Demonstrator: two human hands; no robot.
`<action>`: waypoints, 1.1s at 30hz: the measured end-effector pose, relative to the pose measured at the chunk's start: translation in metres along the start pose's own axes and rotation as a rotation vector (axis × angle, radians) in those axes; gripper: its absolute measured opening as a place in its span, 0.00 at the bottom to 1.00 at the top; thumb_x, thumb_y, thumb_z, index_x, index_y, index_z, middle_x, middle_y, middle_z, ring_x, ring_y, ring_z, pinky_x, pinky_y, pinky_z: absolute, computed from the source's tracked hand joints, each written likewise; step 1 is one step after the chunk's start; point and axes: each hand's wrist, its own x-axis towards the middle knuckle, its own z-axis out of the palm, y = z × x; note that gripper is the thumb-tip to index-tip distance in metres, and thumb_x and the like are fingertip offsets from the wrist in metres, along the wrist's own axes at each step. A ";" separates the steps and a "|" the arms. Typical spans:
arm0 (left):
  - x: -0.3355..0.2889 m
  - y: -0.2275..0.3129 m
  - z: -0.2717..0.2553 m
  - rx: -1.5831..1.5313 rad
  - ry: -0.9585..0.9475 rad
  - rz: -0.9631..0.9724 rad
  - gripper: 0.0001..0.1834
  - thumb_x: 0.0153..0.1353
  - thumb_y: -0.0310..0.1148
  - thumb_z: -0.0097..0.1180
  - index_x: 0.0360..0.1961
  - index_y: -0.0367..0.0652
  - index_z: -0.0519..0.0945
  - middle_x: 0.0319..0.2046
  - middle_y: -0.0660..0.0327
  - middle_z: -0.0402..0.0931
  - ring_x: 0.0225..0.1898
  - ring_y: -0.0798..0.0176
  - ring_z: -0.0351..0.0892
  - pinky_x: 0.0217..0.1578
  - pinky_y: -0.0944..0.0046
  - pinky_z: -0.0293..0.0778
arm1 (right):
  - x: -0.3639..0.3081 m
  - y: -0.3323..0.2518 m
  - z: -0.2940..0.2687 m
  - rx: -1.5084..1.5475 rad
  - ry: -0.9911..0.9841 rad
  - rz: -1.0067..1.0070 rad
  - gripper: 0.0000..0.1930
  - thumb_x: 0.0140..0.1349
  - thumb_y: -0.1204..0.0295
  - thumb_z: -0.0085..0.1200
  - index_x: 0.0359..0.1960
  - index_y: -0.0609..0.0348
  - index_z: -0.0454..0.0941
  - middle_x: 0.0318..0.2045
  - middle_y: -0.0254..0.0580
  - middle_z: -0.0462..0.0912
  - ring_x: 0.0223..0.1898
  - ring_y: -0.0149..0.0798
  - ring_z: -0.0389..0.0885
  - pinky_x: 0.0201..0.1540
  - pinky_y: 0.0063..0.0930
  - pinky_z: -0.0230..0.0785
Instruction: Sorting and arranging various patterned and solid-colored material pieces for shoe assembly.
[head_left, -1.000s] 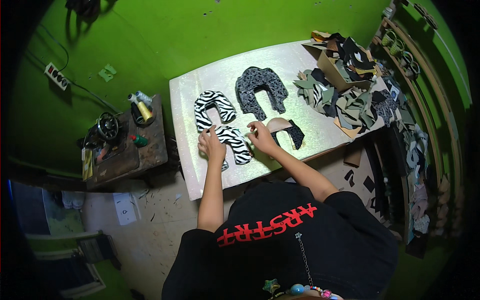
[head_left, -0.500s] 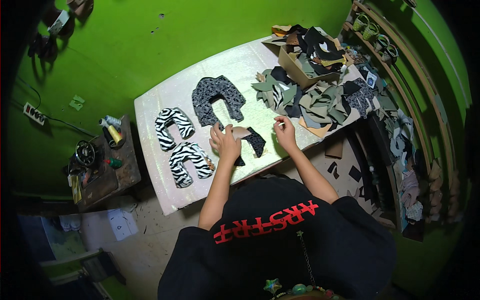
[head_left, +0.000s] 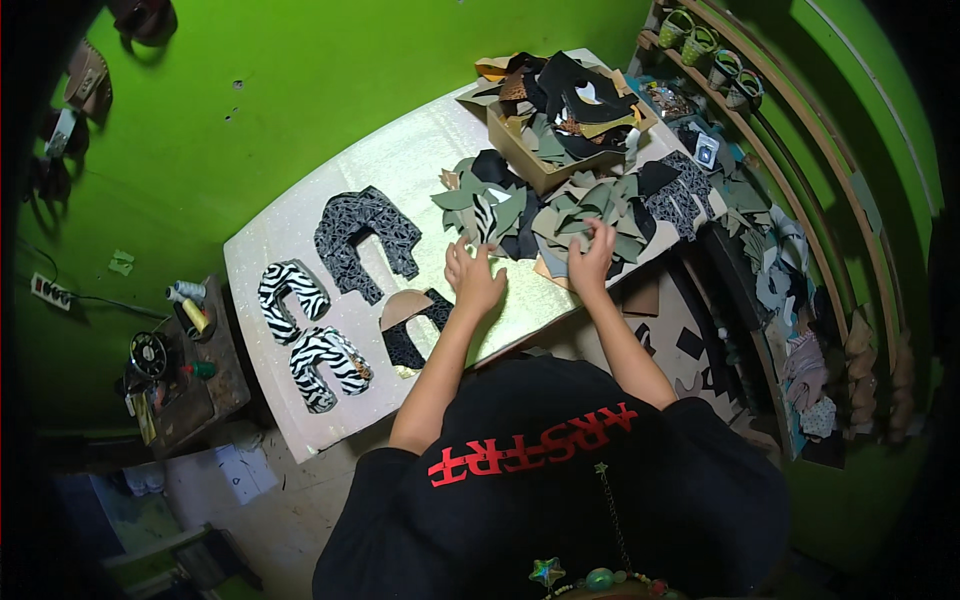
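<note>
My left hand [head_left: 475, 280] is over the table with its fingers apart and nothing in them, its tips by a zebra-striped scrap at the near edge of a pile of green and black scraps [head_left: 478, 212]. At a second pile of olive leaf-shaped scraps [head_left: 600, 205], my right hand [head_left: 592, 258] has its fingers spread against the near side. Left of my hands lie a grey-black patterned arch-shaped stack [head_left: 345, 230], two zebra-striped arch-shaped stacks [head_left: 290, 285], and a tan half-round piece [head_left: 405, 308] with black patterned pieces [head_left: 405, 348].
A cardboard box [head_left: 515, 155] heaped with scraps stands at the far right of the pale shiny table [head_left: 290, 215]. Shelves [head_left: 770, 110] with small baskets run along the right wall. A sewing machine [head_left: 150, 352] and thread spools are at left. Scraps lie on the floor.
Both hands have left the tan and black pieces and reached the scrap piles on the right. The left hand has let go of those pieces. The view has turned rightward.
</note>
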 end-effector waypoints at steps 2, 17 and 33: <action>0.008 0.014 0.006 -0.025 -0.005 0.025 0.22 0.44 0.35 0.59 0.43 0.47 0.72 0.55 0.46 0.51 0.59 0.41 0.42 0.55 0.44 0.44 | 0.023 0.010 -0.010 -0.220 0.119 -0.078 0.23 0.44 0.77 0.51 0.46 0.59 0.66 0.39 0.49 0.63 0.43 0.49 0.62 0.47 0.40 0.57; 0.038 0.043 0.032 -0.229 -0.047 0.107 0.23 0.45 0.38 0.58 0.44 0.49 0.72 0.48 0.49 0.63 0.52 0.45 0.57 0.54 0.54 0.53 | 0.120 0.005 -0.031 0.018 -0.152 -0.216 0.07 0.43 0.75 0.59 0.27 0.55 0.78 0.34 0.39 0.71 0.40 0.44 0.66 0.45 0.33 0.59; 0.038 0.047 -0.036 -1.009 0.206 0.120 0.41 0.44 0.29 0.64 0.57 0.41 0.54 0.50 0.49 0.61 0.51 0.55 0.64 0.52 0.60 0.61 | 0.117 -0.136 -0.027 0.423 -0.677 -0.295 0.07 0.49 0.77 0.49 0.29 0.65 0.77 0.25 0.34 0.73 0.28 0.24 0.70 0.31 0.17 0.62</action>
